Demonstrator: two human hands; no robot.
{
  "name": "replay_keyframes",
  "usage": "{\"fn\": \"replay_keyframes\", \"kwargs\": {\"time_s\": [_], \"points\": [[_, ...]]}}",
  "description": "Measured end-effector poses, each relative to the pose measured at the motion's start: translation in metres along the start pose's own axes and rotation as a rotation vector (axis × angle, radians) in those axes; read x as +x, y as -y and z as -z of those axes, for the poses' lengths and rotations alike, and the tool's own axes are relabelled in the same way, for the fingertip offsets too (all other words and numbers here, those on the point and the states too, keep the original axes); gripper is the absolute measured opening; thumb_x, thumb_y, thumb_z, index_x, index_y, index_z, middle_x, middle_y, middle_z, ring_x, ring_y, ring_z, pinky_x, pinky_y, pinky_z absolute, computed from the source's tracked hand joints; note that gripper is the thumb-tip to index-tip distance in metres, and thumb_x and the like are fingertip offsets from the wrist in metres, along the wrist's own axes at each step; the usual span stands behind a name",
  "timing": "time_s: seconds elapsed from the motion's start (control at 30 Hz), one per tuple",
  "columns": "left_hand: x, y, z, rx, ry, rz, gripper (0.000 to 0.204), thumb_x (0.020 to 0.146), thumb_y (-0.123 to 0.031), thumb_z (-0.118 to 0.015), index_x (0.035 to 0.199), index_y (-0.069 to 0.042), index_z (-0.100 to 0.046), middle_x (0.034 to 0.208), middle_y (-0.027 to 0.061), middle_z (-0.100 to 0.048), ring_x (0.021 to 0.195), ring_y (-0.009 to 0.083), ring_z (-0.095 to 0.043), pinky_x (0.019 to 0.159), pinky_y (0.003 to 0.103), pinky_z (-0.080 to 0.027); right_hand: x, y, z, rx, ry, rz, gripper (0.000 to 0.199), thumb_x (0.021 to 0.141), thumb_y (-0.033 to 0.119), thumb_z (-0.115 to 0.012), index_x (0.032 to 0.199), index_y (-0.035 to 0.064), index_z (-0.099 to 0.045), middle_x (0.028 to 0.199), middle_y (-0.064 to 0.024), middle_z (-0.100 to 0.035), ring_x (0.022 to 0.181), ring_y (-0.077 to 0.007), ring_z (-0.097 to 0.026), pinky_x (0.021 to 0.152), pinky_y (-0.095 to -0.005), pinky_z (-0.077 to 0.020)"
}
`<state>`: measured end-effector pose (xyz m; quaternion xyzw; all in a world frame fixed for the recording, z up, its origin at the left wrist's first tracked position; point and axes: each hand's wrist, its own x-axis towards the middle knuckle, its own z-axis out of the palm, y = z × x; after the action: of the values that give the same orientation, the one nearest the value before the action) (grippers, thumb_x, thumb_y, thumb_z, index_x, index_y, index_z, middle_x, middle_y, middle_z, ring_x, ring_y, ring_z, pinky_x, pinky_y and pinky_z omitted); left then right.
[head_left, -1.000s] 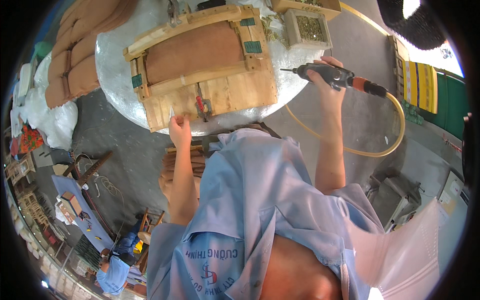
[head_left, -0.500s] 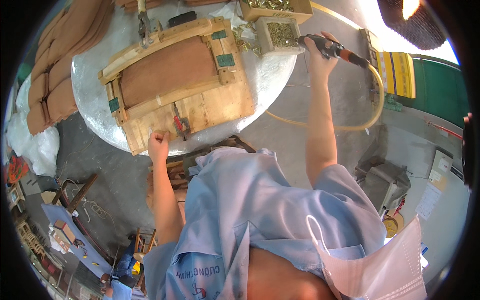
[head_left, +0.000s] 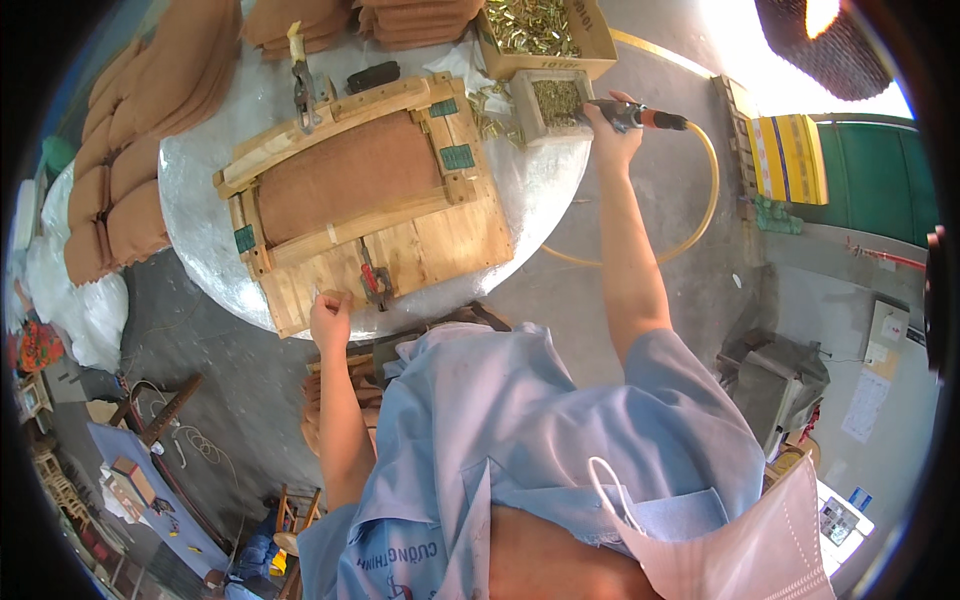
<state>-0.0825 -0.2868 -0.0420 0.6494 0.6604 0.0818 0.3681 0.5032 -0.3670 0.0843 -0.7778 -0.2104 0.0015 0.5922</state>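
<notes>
My right hand [head_left: 613, 138] grips a black pneumatic screwdriver [head_left: 626, 115] with an orange collar. Its tip reaches the right rim of a small square box [head_left: 527, 118] full of tiny brass-coloured screws [head_left: 560, 103]. Fingers pinched, my left hand [head_left: 331, 316] is at the near edge of a wooden jig [head_left: 425, 245]; what it pinches is too small to name. A brown padded cushion [head_left: 345, 180] lies inside the jig's wooden frame. A red-handled toggle clamp [head_left: 375, 284] sits right of my left hand, and another toggle clamp [head_left: 303, 90] stands on the far side.
The jig rests on a round, plastic-wrapped table [head_left: 205, 240]. Behind the small box is a cardboard box [head_left: 590, 50] of brass-coloured metal pieces. Brown cushions [head_left: 140, 185] are stacked on the left. A yellow air hose [head_left: 713, 190] loops at right. A black object [head_left: 373, 76] lies beyond the jig.
My right hand has brought the screwdriver closer to the small screw box and turned it more level. My left hand stays by the jig's near edge. The whole view has shifted slightly.
</notes>
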Motion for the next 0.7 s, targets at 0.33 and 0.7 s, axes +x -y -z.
{"fn": "replay_keyframes", "kwargs": {"time_s": [0.33,0.7], "points": [[0.004,0.001,0.002,0.070,0.023,0.017,0.041,0.090,-0.039,-0.086,0.089,-0.004,-0.066,0.081,0.0122,-0.067,0.077,0.0321,-0.066,0.074,0.044,-0.053,-0.019,0.042,0.030,0.304,0.009,0.011,0.063,0.080,-0.001,-0.087,0.135,0.0018,-0.058,0.123,-0.0186,-0.073,0.108,-0.0260,-0.073,0.084,-0.0386,-0.0616],[-0.005,-0.103,-0.012,-0.522,-0.200,0.061,0.044,0.109,-0.043,-0.061,0.101,-0.001,-0.071,0.086,0.0101,-0.071,0.081,0.0231,-0.068,0.078,0.040,-0.053,-0.106,0.104,0.064,0.559,0.169,-0.314,0.058,0.094,0.003,-0.073,0.147,0.0083,-0.049,0.142,-0.0207,-0.063,0.128,-0.0304,-0.065,0.104,-0.0473,-0.0581]]}}
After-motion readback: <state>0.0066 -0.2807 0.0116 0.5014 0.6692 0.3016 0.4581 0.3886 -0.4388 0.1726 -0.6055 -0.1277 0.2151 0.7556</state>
